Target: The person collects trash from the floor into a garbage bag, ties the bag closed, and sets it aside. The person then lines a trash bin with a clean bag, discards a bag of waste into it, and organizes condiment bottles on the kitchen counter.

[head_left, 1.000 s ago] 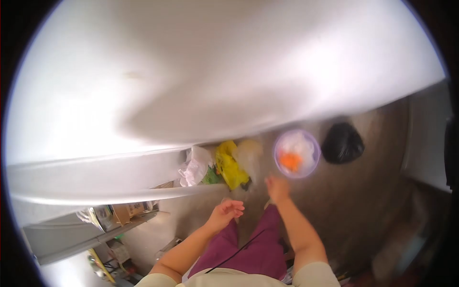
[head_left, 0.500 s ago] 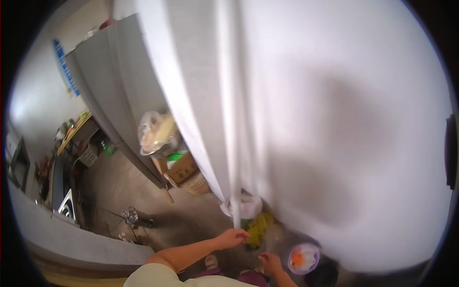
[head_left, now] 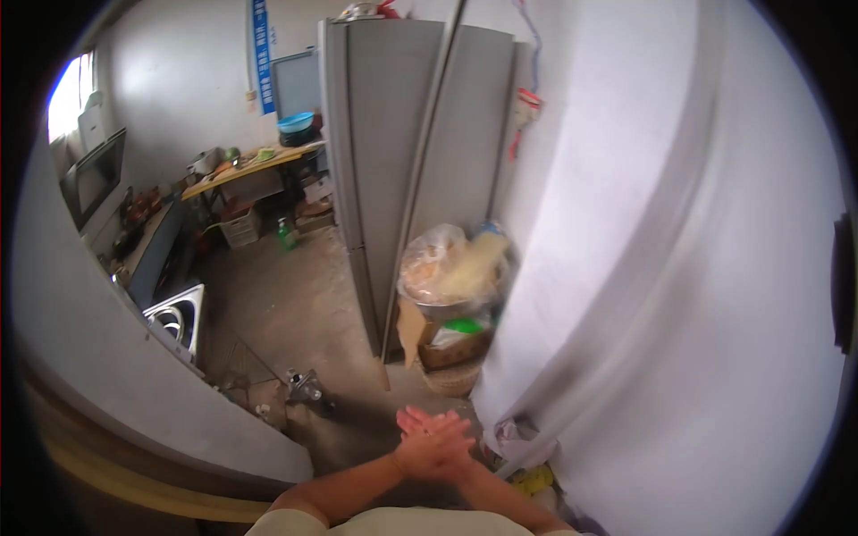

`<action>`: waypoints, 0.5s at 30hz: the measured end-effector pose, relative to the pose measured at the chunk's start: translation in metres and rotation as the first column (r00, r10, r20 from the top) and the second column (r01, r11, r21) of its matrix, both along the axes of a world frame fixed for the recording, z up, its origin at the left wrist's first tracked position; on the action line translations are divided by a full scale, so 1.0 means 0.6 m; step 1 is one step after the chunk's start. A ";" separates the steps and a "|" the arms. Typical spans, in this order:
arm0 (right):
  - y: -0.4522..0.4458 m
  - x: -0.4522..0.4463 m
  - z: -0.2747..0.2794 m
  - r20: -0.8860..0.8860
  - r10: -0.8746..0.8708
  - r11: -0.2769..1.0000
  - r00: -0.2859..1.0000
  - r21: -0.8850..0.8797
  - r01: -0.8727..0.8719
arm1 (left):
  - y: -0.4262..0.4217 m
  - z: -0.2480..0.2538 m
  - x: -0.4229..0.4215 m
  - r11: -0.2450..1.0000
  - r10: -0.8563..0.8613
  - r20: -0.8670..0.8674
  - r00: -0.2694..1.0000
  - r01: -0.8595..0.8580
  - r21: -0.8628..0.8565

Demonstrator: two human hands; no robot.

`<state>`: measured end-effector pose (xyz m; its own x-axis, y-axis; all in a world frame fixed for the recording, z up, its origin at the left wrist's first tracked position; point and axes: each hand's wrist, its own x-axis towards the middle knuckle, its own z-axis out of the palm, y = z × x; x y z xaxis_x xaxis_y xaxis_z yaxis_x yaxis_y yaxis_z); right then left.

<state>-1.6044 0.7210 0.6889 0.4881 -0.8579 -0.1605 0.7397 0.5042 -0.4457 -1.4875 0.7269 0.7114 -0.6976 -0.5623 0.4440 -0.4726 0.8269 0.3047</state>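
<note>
My left hand (head_left: 418, 454) and my right hand (head_left: 458, 460) are pressed together at the bottom centre, crossing each other with fingers stretched out. No object shows between them, though the surfaces where they touch are hidden. Just beyond them, a woven basket (head_left: 451, 379) stands on the floor with a cardboard box (head_left: 454, 351) on it. Above the box sits a clear plastic bag (head_left: 435, 266) with pale contents. To the right of my hands are a white bag (head_left: 518, 433) and a yellow bag (head_left: 536, 481), low by the wall.
A tall grey fridge (head_left: 384, 170) stands ahead. Left of it are a yellow-edged table (head_left: 250, 166), a white crate (head_left: 239, 230) and a green bottle (head_left: 285, 234). A metal object (head_left: 308, 390) is on the floor near a wall edge (head_left: 223, 411); a white wall (head_left: 715, 268) fills the right.
The view has swung left and up from the bin and bags to the fridge and room. My hands, apart before, have come together.
</note>
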 end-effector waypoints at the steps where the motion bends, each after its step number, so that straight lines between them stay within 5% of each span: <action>1: -0.012 0.032 0.022 0.053 0.039 0.999 0.998 0.013 -0.040 | -0.017 -0.008 0.042 0.994 0.106 0.045 0.993 -0.104 -0.032; 3: -0.044 0.067 0.044 0.158 0.249 0.968 0.955 -0.018 -0.250 | -0.056 -0.040 0.128 0.894 0.447 -0.025 0.894 -0.447 0.016; 4: -0.052 0.085 0.056 0.057 0.240 0.962 0.969 -0.148 -0.230 | -0.073 -0.074 0.170 0.776 0.609 -0.265 0.748 -0.491 0.396; 6: -0.061 0.121 0.080 -0.129 0.177 0.888 0.976 -0.406 -0.215 | -0.082 -0.090 0.205 0.426 0.885 -0.380 0.270 -0.137 0.894; 8: -0.089 0.153 0.080 -0.460 -0.119 0.610 0.880 -0.733 -0.300 | -0.092 -0.071 0.218 0.163 0.985 -0.119 -0.127 0.432 0.887; 9: -0.101 0.167 0.075 -0.531 -0.308 0.420 0.790 -0.820 -0.388 | -0.093 -0.107 0.223 0.244 0.962 -0.266 -0.057 0.614 0.751; 12: -0.188 0.197 -0.018 -0.475 -0.659 -0.081 0.583 -0.726 -0.683 | -0.109 -0.092 0.189 0.413 0.905 -0.341 -0.254 0.715 0.564; 13: -0.224 0.209 -0.057 -0.427 -0.750 -0.021 0.504 -0.747 -0.665 | -0.117 -0.067 0.211 0.395 0.889 -0.403 -0.216 0.808 0.438; 15: -0.294 0.214 -0.101 -0.676 -0.688 0.339 0.263 -0.620 -0.707 | -0.143 -0.024 0.251 0.508 0.837 -0.468 -0.282 0.718 0.476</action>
